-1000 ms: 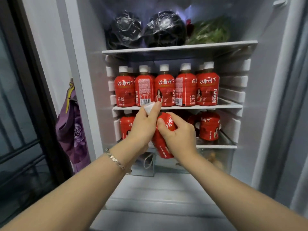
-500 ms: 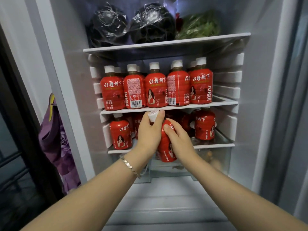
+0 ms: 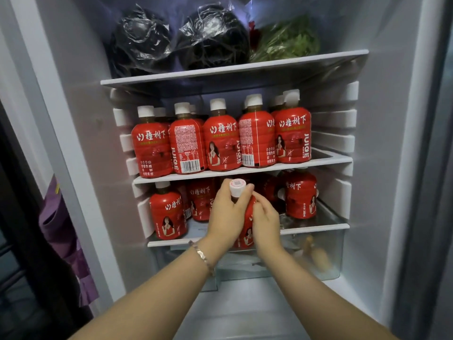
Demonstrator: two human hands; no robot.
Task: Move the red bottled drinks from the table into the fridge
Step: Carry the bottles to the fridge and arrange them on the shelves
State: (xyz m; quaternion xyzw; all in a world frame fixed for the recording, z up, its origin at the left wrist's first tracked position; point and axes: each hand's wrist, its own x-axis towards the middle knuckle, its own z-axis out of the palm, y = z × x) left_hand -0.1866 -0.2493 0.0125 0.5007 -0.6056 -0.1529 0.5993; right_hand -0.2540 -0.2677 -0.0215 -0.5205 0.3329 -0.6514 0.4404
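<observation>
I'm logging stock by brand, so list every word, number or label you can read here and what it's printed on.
"山楂树下": white characters, clearest on the leftmost middle-shelf bottle.
"JUIQE" (as it looks): vertical on the rightmost middle-shelf bottle.
Too small or blurred: barcode digits and fine print on the second middle-shelf bottle; the mark on the cap of the held bottle.

Both hands hold one red bottle (image 3: 246, 223) at front edge of lower shelf (image 3: 316, 226): left hand (image 3: 226, 214) grips white cap and neck, right hand (image 3: 266, 220) wraps body. Middle shelf (image 3: 340, 159) carries a full row of red bottles (image 3: 220, 143). Black bags (image 3: 176, 42) up top.
</observation>
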